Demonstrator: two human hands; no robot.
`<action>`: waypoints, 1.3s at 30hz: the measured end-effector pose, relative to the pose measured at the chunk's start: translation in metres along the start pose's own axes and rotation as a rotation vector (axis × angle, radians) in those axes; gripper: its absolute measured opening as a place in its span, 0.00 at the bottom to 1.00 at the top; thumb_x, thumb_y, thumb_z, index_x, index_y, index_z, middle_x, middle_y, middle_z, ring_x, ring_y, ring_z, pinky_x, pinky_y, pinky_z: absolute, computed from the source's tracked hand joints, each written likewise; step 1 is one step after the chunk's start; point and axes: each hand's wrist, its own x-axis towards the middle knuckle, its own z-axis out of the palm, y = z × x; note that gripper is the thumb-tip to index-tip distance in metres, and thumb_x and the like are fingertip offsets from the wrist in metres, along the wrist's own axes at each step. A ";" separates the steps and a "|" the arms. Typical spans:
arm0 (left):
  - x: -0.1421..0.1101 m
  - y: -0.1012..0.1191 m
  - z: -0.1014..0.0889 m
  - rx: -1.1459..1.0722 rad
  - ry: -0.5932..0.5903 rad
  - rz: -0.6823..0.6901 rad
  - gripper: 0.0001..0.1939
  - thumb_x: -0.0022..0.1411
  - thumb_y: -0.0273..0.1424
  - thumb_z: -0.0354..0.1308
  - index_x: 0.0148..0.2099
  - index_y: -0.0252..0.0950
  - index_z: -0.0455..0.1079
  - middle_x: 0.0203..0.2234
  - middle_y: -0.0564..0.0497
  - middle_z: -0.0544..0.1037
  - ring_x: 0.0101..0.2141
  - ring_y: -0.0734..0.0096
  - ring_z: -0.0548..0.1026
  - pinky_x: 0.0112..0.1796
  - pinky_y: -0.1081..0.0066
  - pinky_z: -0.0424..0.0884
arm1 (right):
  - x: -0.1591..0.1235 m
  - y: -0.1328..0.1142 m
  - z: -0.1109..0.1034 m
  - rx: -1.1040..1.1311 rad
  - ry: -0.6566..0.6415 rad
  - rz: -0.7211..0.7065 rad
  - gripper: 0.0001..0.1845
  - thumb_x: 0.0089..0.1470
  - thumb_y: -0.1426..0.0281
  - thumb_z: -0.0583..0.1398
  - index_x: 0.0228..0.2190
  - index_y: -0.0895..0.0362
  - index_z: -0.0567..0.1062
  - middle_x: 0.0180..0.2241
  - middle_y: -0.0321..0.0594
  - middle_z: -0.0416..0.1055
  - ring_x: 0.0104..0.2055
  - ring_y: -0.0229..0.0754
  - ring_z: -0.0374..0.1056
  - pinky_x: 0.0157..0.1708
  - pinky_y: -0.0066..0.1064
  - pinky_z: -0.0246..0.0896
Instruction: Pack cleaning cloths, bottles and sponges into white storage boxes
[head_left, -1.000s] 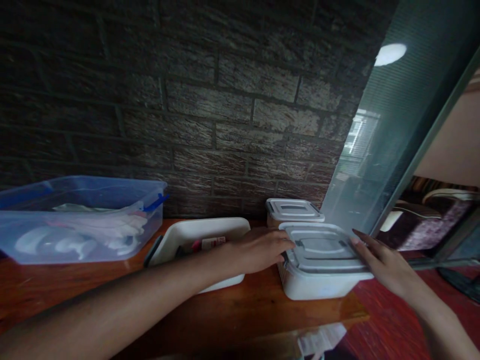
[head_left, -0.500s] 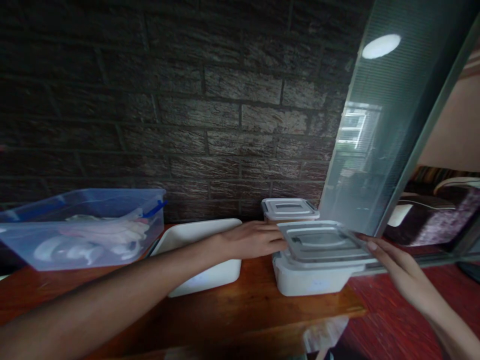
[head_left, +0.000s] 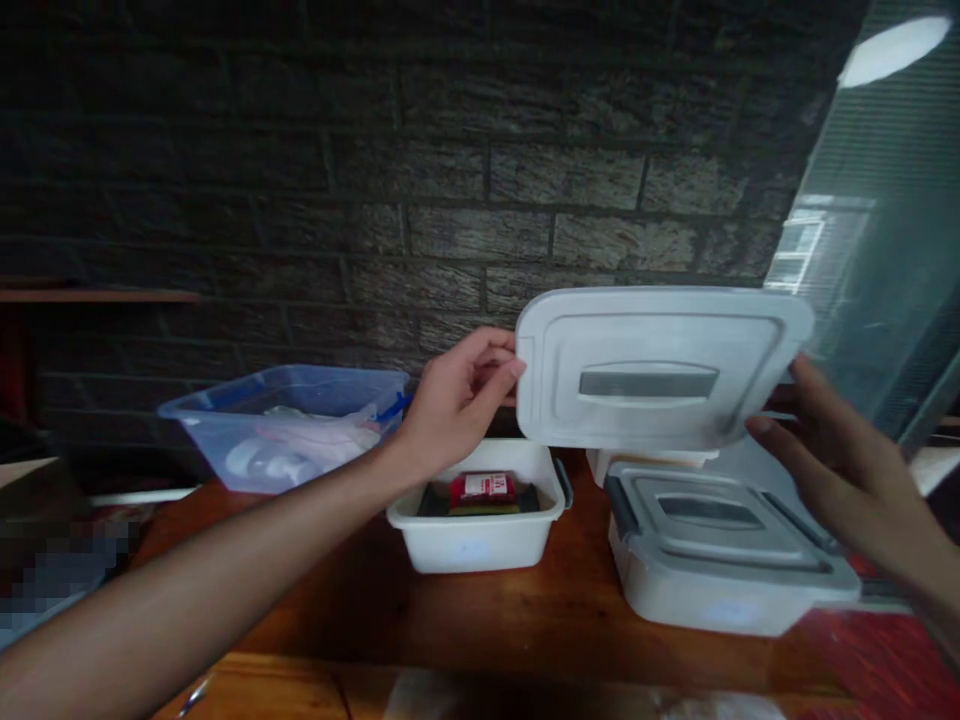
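Observation:
A white plastic lid with a grey middle panel is held up in the air, tilted so that its broad face shows. My left hand pinches its left edge between thumb and fingers. At the lid's right edge my right hand grips the lower corner. Below and left stands a lidless white storage box holding a red packet and dark items. Under the lid, to the right, sits a second white storage box with its own lid on.
A clear blue-tinted bin with pale gloves and white items stands at the left. Another white box is partly hidden behind the lid. All rest on a wooden table against a dark brick wall, with a glass panel at the right.
Both hands have lifted the lid off the top of the closed right-hand box and tilted it up. The view has turned left, and the open box's contents now show.

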 end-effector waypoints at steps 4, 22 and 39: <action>-0.004 -0.006 -0.041 -0.023 0.035 -0.209 0.17 0.68 0.39 0.61 0.53 0.36 0.71 0.32 0.51 0.78 0.29 0.71 0.79 0.28 0.73 0.80 | 0.024 -0.017 0.045 0.118 -0.169 0.031 0.37 0.64 0.58 0.61 0.70 0.51 0.60 0.32 0.37 0.73 0.30 0.38 0.69 0.31 0.28 0.68; 0.031 -0.012 -0.151 0.748 -0.195 -0.570 0.20 0.66 0.43 0.52 0.33 0.33 0.74 0.18 0.49 0.72 0.15 0.70 0.69 0.17 0.73 0.59 | 0.100 -0.081 0.147 0.255 -0.614 0.269 0.16 0.67 0.64 0.56 0.38 0.64 0.77 0.16 0.35 0.67 0.16 0.35 0.63 0.14 0.23 0.55; 0.023 -0.005 -0.142 0.899 -0.238 -0.597 0.20 0.60 0.44 0.53 0.30 0.32 0.76 0.17 0.48 0.74 0.17 0.65 0.70 0.19 0.71 0.58 | 0.091 -0.079 0.148 0.160 -0.604 0.280 0.17 0.65 0.62 0.55 0.38 0.63 0.78 0.17 0.32 0.61 0.17 0.33 0.56 0.16 0.24 0.48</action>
